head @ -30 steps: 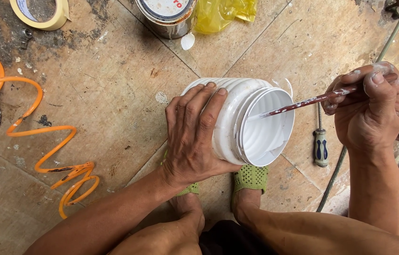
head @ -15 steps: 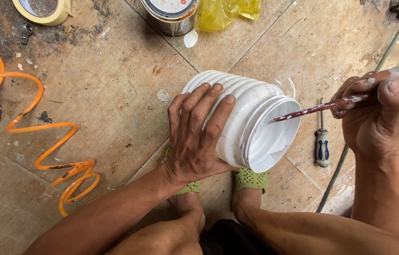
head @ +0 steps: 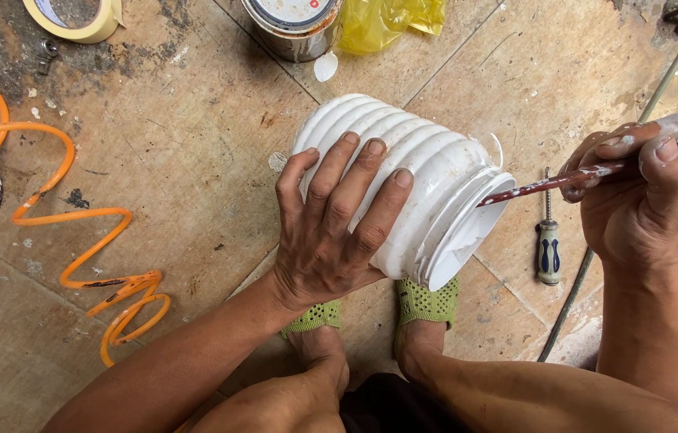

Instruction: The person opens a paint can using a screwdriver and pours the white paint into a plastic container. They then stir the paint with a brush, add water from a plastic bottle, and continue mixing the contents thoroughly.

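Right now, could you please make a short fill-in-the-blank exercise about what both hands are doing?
1. The left hand rests on top of the ribbed ____ pot.
2. The right hand holds a thin ____, its tip at the pot's rim.
3. A screwdriver lies on the floor between the pot and the ____ hand.

Missing words: white; paintbrush; right

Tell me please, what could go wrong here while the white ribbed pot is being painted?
The left hand lies on the white ribbed pot, so its fingers may smudge wet paint. The pot is tipped on its side and could roll. The brush in the right hand might drip on the screwdriver.
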